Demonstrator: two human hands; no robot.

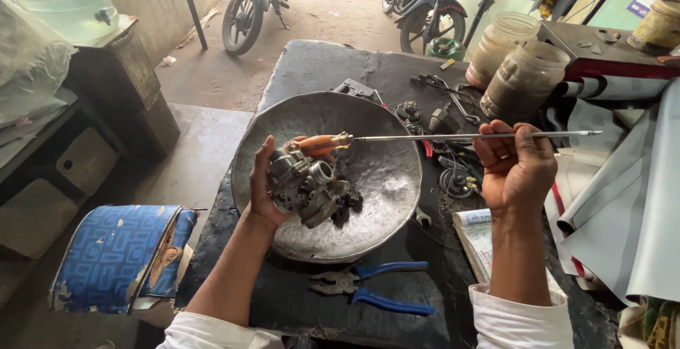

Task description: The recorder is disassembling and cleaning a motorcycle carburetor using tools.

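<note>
My left hand [263,187] grips a grey metal carburetor [306,185] over a wide, dented metal bowl [382,179] on a dark workbench [319,62]. A long screwdriver lies level across the scene: its orange handle [322,143] rests against the carburetor by my left fingers, and my right hand [516,168] pinches the thin steel shaft [425,137] near its far tip. Small dark parts lie in the bowl just right of the carburetor.
Blue-handled pliers [375,289] lie at the bench's near edge. Tools and small parts [453,108] clutter the bench behind the bowl, with two grimy plastic jars [520,73] beyond. A blue padded stool [117,253] stands left; two motorcycles [248,9] are parked farther back.
</note>
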